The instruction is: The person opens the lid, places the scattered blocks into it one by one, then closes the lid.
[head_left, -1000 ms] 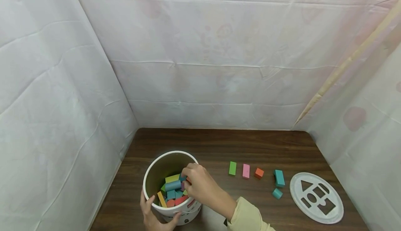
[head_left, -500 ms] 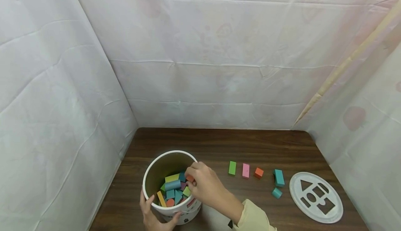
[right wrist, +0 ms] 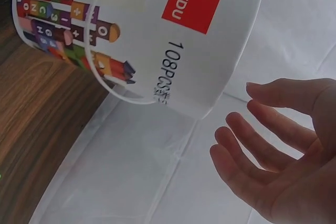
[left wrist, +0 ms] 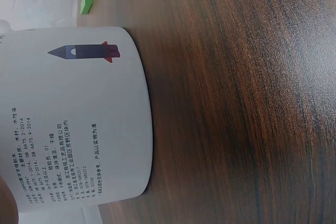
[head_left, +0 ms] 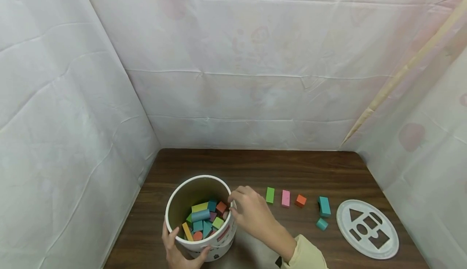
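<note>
A white bucket (head_left: 220, 245) with a printed wall stands at the front left of the table, holding many coloured blocks, among them a blue cylinder (head_left: 200, 215) and a red block (head_left: 221, 207). My left hand (head_left: 179, 257) grips its near left side, thumb in front and a finger at the rim. In the left wrist view only a sliver of that hand shows beside the printed bucket wall. My right hand (head_left: 251, 213) hovers just right of the rim, holding nothing. Its fingers look relaxed and apart from the bucket in the right wrist view (right wrist: 283, 145).
To the right lie a green block (head_left: 270, 195), a pink block (head_left: 285, 198), an orange block (head_left: 300, 200), a teal block (head_left: 324, 206) and a smaller teal piece (head_left: 322, 224). A white oval lid (head_left: 365, 247) with shaped holes rests farther right. White sheets surround the table (head_left: 251, 163).
My right hand let go of the red block inside the bucket and drew out rightward past the rim. Other blocks in there shifted. My left hand kept its grip.
</note>
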`<state>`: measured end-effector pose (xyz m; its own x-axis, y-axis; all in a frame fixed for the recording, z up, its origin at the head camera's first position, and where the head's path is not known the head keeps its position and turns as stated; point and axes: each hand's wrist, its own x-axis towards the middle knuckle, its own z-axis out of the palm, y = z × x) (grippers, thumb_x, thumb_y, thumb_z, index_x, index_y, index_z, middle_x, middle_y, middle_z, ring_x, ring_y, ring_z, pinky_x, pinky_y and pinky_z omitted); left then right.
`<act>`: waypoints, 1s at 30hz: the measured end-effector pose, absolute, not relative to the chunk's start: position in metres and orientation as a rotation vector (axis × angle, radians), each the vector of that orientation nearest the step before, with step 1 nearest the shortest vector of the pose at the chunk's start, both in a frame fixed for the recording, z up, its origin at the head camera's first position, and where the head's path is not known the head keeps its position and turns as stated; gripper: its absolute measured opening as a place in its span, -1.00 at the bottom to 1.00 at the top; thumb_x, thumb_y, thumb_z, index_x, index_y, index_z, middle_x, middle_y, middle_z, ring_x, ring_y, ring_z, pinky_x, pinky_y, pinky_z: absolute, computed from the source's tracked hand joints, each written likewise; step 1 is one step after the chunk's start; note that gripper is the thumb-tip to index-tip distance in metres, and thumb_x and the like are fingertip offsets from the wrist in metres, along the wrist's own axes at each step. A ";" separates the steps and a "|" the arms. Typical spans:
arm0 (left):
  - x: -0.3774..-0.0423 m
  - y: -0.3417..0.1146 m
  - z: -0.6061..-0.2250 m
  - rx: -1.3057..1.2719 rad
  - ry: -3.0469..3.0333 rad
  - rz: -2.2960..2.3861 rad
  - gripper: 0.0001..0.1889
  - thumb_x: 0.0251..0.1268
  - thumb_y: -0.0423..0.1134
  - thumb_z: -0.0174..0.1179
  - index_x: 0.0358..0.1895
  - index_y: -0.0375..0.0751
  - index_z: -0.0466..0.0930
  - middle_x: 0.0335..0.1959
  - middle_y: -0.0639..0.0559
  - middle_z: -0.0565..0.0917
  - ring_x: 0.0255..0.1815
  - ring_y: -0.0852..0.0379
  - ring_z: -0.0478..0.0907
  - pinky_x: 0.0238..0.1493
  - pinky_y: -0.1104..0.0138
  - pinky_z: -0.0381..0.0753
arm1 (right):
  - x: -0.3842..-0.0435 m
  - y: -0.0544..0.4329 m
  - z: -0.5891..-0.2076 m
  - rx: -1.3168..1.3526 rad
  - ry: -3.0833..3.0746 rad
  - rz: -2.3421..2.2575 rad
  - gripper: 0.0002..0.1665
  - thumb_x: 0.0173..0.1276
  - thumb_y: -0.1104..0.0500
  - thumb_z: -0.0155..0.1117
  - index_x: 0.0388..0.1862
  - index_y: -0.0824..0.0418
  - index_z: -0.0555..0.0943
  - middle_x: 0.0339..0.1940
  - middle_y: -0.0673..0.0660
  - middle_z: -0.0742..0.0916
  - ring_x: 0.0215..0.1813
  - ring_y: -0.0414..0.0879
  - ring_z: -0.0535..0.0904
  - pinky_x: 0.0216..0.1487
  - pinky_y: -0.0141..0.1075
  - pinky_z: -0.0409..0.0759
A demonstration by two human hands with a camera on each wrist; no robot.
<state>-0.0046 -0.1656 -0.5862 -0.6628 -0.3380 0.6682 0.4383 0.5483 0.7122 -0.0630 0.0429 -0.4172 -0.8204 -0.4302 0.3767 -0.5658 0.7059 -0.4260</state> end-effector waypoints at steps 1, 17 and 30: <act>-0.004 -0.166 -0.586 -0.088 -1.959 -1.194 0.07 -0.49 -0.06 0.62 0.25 -0.30 0.22 0.45 -0.30 0.01 0.27 -0.47 0.10 0.22 -0.10 0.22 | -0.063 0.045 -0.418 0.780 -2.666 0.790 -0.85 0.06 0.23 0.44 -0.34 0.13 0.69 -0.28 -0.01 0.68 -0.18 -0.13 0.57 -0.23 -0.26 0.63; -0.002 -0.164 -0.583 -0.058 -1.968 -1.182 0.06 -0.50 -0.12 0.62 0.26 -0.26 0.23 0.46 -0.24 0.00 0.25 -0.48 0.11 0.26 0.05 0.23 | -0.064 0.075 -0.440 0.635 -2.644 0.730 -0.78 -0.05 0.26 0.49 -0.36 0.13 0.68 -0.31 -0.02 0.68 -0.22 -0.10 0.61 -0.34 -0.25 0.61; -0.002 -0.162 -0.580 0.002 -1.992 -1.237 0.05 -0.48 -0.17 0.62 0.27 -0.21 0.22 0.48 -0.18 -0.01 0.29 -0.47 0.07 -0.01 -0.44 0.23 | -0.066 0.098 -0.468 0.524 -2.624 0.697 -0.74 -0.15 0.31 0.53 -0.45 0.12 0.66 -0.36 -0.01 0.67 -0.26 -0.10 0.62 -0.37 -0.22 0.61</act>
<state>-0.0016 -0.1625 -0.5798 -0.6989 -0.3786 0.6068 0.3762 0.5269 0.7621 -0.0664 0.0982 -0.4675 -0.8605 -0.2543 0.4414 -0.4398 0.8081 -0.3919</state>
